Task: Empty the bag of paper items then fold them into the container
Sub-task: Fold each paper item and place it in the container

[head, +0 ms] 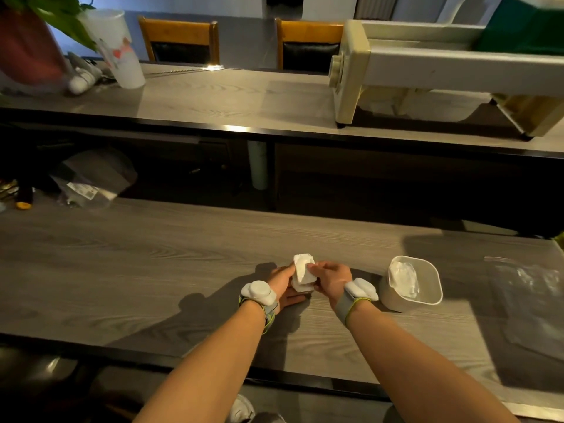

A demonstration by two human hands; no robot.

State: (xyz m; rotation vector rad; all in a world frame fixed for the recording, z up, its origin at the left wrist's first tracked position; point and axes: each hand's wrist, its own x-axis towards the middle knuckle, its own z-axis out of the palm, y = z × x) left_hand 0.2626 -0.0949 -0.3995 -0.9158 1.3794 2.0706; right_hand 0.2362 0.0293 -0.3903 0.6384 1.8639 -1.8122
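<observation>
A small white paper item (302,271), partly folded, is held upright just above the grey wooden table (152,270). My left hand (282,285) grips its left side and my right hand (331,277) pinches its right edge. To the right stands a white plastic container (427,296), tilted toward me, with folded white paper (404,277) inside. Further right a clear plastic bag (537,288) lies flat on the table. Both wrists wear white sensor bands.
A raised counter (213,99) runs behind the table, carrying a tall white cup (117,47), a potted plant (45,19) and a cream appliance (427,74). A crumpled plastic package (91,181) sits at the far left. Two wooden chairs stand beyond.
</observation>
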